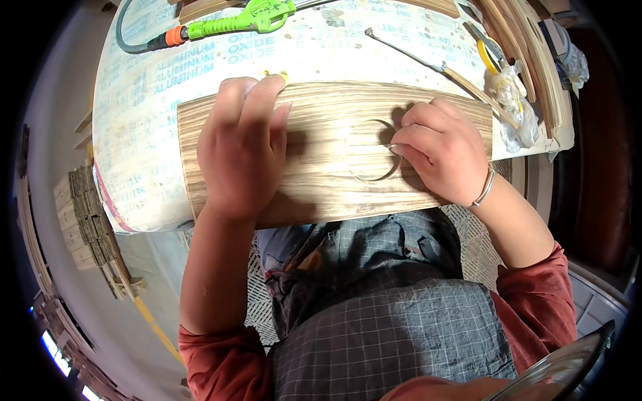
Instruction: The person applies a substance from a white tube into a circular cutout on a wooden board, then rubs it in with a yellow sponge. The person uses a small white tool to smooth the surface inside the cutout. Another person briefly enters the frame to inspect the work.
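A striped wood-grain board (314, 187) lies along the table's near edge. A thin circular band (371, 178) is on its right half, and my right hand (435, 150) has thumb and finger closed on that band's right side. My left hand (237, 147) rests over the board's left part, fingers curled toward the far edge. A small yellow item (281, 76) peeks out behind those fingertips; what it is, and how it is held, is unclear.
The covered worktable (147, 134) carries a green glue gun (234, 23) with hose, a long metal tool (408, 50), yellow tape (488, 57), crumpled plastic (508, 100) and wooden strips (518, 40). Stacked boards (90, 214) stand on the left.
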The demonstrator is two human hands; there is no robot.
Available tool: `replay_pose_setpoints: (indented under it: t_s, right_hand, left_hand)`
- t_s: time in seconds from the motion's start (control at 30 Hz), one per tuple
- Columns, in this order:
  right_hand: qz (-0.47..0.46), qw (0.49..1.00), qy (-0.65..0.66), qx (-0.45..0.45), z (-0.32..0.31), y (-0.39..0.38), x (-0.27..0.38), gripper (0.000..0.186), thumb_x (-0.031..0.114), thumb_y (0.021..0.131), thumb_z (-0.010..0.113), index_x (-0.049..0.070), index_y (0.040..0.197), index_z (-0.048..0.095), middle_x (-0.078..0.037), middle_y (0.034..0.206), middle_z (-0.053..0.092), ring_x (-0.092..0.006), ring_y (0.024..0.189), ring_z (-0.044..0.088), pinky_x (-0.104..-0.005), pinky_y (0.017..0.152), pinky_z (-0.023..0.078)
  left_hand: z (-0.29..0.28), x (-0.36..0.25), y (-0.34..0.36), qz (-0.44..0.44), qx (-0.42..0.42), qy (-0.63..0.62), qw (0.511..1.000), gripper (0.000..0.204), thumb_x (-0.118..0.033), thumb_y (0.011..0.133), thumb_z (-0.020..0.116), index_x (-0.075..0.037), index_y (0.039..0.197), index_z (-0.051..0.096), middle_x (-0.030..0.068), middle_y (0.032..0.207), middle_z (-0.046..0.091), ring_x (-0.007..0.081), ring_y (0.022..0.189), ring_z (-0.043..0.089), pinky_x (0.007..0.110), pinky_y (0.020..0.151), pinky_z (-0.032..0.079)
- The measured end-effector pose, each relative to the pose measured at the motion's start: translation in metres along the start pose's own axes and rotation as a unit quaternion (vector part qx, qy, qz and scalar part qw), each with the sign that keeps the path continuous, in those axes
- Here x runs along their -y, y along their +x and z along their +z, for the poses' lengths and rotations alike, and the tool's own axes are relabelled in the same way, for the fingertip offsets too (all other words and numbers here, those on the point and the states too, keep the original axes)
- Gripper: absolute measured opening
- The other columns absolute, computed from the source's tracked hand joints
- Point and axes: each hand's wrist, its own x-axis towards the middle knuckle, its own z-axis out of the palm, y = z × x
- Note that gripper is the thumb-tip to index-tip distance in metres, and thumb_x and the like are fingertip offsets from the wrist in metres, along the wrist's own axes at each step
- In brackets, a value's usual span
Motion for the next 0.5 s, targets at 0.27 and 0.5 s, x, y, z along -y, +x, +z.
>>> replay_pose_setpoints:
  t_s: [0.27, 0.5]
  right_hand:
    - [-0.012, 1.0, 0.003, 0.012, 0.012, 0.021, 0.018, 0.009, 0.011, 0.071, 0.069, 0.013, 0.079, 0.067, 0.001, 0.087, 0.058, -0.0202, 0.085, 0.057, -0.0357, 0.072, 0.044]
    - [-0.013, 0.998, -0.004, 0.054, -0.002, 0.006, -0.004, 0.013, 0.009, 0.064, 0.072, 0.013, 0.075, 0.065, 0.001, 0.082, 0.058, -0.0211, 0.083, 0.055, -0.0366, 0.072, 0.044]
  left_hand:
    - [0.001, -0.002, 0.005, 0.001, 0.02, 0.014, 1.0, 0.04, -0.009, 0.079, 0.076, -0.015, 0.117, 0.063, 0.0072, 0.105, 0.058, 0.0275, 0.085, 0.063, 0.036, 0.069, 0.051]
    - [-0.002, 0.001, 0.002, -0.01, 0.013, -0.02, 1.0, 0.035, -0.009, 0.081, 0.074, -0.013, 0.114, 0.063, 0.0082, 0.102, 0.059, 0.0288, 0.082, 0.062, 0.037, 0.068, 0.051]
